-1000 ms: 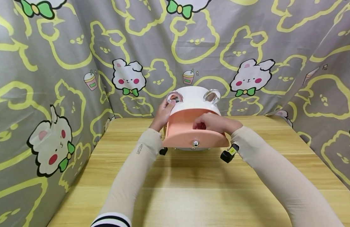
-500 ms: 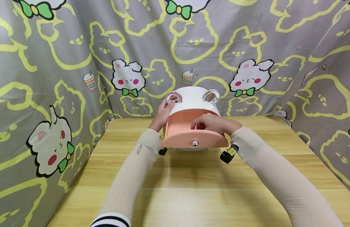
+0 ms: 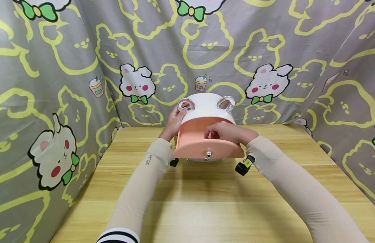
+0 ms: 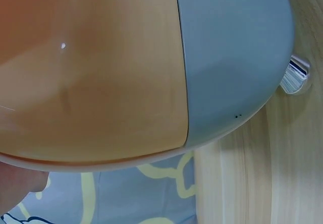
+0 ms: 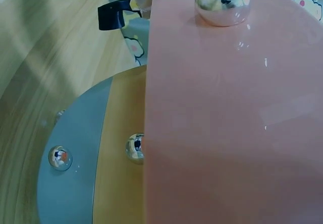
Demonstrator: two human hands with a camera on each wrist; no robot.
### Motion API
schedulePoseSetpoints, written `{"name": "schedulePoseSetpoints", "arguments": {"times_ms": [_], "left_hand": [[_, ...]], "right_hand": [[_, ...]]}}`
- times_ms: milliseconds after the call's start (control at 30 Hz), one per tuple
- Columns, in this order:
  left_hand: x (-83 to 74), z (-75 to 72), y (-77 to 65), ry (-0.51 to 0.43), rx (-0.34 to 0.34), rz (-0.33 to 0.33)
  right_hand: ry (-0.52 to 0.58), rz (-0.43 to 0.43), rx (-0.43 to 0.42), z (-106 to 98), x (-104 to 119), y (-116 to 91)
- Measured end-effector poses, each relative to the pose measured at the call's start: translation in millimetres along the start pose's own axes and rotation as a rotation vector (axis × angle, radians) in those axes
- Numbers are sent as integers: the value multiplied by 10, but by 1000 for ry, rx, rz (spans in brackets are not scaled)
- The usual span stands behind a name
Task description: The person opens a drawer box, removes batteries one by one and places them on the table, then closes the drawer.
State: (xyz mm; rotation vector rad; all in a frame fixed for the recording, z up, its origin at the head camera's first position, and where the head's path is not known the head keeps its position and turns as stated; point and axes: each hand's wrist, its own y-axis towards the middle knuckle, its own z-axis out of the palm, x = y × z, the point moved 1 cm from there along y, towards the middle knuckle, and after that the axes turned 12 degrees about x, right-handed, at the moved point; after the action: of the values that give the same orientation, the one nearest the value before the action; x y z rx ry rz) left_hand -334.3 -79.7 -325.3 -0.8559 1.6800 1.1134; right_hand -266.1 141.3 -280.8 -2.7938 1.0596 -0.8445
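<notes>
A rounded white drawer box (image 3: 205,104) with two shiny silver ears stands at the back of the table. Its pink top drawer (image 3: 190,150) is pulled out, a silver knob (image 3: 208,154) on the front. My left hand (image 3: 174,123) holds the box's left side below the ear, thumb toward the front. Inside the pink drawer is my right hand (image 3: 225,131), its fingers curled and partly hidden by the drawer front; I cannot tell whether they hold anything. In the right wrist view the pink front (image 5: 232,108) fills most of the picture.
Below the pink drawer sit a yellow drawer (image 4: 101,98) and a blue-grey drawer (image 4: 234,52), both pushed in. The box stands on a wooden table (image 3: 205,202). A patterned grey curtain (image 3: 163,44) surrounds the table's back and sides.
My right hand has shifted very slightly left within the pink drawer. The left hand keeps its place on the box, and the drawer stays pulled out.
</notes>
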Motion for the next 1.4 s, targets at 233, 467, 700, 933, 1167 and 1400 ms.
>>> {"name": "schedulePoseSetpoints", "arguments": {"times_ms": [233,467,700,933,1167,1400], "left_hand": [[-6,8,-1,12,-2,-4],[3,0,3,21,-9,-5],[9,-4,-5,16,0,-12],[0,-9,-6,20,1,-5],[1,-13,-6,19,5,-6],[6,-16,-10,21,7,-12]], "right_hand": [[-22,-22,-29,-2,-21,-6],[-16,-35,-53,2,-30,-11],[-29,-36,-94,-12,-17,-37],[-7,-37,-108,-44,-11,-72],[-8,-65,-140,-57,-16,-88],[-12,-77,-177,-77,-12,-92]]}}
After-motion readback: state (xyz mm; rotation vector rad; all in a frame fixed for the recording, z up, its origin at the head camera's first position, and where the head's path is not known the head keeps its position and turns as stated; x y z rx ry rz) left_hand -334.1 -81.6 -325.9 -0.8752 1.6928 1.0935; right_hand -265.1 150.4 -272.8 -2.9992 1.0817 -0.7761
